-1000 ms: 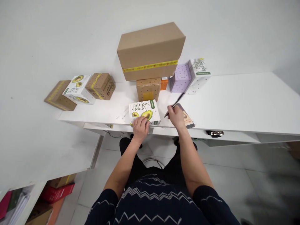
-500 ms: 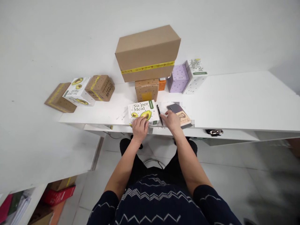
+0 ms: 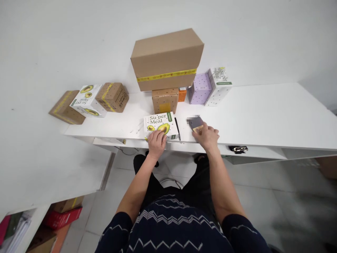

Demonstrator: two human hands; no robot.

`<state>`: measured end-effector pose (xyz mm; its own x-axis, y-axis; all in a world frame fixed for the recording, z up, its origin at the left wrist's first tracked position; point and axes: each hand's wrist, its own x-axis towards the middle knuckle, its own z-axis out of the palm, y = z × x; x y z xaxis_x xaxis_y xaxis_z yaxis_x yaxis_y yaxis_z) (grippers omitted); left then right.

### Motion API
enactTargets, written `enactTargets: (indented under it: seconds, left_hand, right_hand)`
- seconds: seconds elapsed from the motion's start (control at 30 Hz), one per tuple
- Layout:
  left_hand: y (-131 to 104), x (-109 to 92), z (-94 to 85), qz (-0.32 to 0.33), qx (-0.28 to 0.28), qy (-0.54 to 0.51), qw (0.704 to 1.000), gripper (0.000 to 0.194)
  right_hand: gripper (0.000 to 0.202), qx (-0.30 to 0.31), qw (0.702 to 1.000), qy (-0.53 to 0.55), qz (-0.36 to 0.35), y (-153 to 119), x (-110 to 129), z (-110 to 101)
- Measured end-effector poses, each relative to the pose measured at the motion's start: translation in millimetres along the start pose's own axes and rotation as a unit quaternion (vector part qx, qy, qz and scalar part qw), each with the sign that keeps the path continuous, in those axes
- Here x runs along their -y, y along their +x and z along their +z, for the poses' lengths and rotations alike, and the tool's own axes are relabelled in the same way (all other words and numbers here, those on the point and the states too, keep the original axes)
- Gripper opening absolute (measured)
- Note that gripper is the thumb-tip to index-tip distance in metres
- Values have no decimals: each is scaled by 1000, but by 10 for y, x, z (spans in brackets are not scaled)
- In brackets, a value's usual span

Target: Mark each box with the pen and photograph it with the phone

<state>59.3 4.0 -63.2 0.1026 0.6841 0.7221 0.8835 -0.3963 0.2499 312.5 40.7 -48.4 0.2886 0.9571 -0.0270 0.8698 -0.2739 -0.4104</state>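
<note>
My left hand (image 3: 157,143) is at the front edge of a white "Su-per Meal" box (image 3: 158,120) printed with avocados. Its fingers lie over the top edge, gripping the box against the white table. Along the right side of this box lies a black pen (image 3: 177,128), apart from both hands. My right hand (image 3: 208,136) closes round a dark notebook (image 3: 195,122) with a tan picture on its cover. The thumb is at the notebook's left edge, and the hand covers much of its lower right part.
Behind stands a large carton (image 3: 168,59) above a small brown box (image 3: 165,101), with an orange box (image 3: 182,95) beside it. Purple (image 3: 200,88) and white (image 3: 219,88) boxes stand right. Brown (image 3: 112,97) and avocado-printed (image 3: 88,100) boxes stand left. A shelf below holds a dark object (image 3: 238,149).
My right hand has moved right, from beside the pen onto the notebook, and now grips it. The pen sits closer against the box. My left hand has stayed on the box.
</note>
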Motion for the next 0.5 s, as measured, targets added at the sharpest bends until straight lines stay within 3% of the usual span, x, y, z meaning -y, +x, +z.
enactTargets:
  seconds: [0.07,0.13,0.2,0.27,0.37,0.43,0.5]
  left_hand:
    - [-1,-5,-14,5,-1,2,1000,23]
    - [-11,-9,-15,15,-14,6,1000,22]
    - [-26,-11,-1,22,-29,9,999,21]
    - [-33,-11,18,21,-35,8,999,21]
    - [-8,-10,26,-2,-10,16,1000,24]
    - [23,-20,1,-40,71,51,995,30]
    - [21,-52,-51,-72,185,93,976,40]
  right_hand:
    - [78,3,995,96,36,-1,-23,-59]
    - [80,27,957,279,74,-44,-58,-137]
    - [75,68,861,497,88,-153,-59,-227]
    - [63,127,729,668,76,-335,14,-310]
    - [53,257,549,793,55,-688,277,-362]
    - [54,347,466,811,63,-919,508,-319]
    - [54,423,407,805,82,-1115,735,-222]
